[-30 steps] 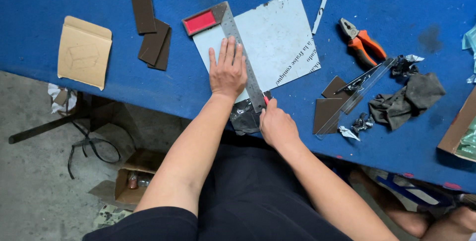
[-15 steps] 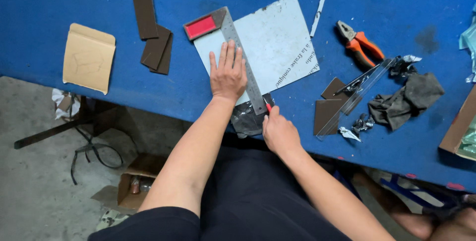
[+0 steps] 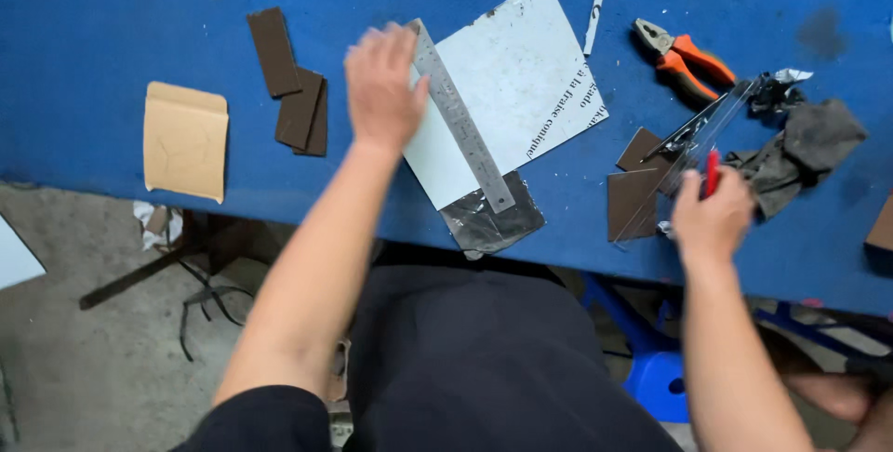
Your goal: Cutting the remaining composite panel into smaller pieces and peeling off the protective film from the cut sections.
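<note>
Our left hand (image 3: 381,87) is blurred, covering the ruler's (image 3: 462,119) top end; our right hand (image 3: 712,219) hides most of the red tool (image 3: 712,171).

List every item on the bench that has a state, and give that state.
Pliers: jaws shut, lying flat.
Ruler: flat on the white sheet.
Left hand: open, at the ruler's top end.
Right hand: closed on a red tool.
Tan card: folded.
Rag: crumpled.
</note>
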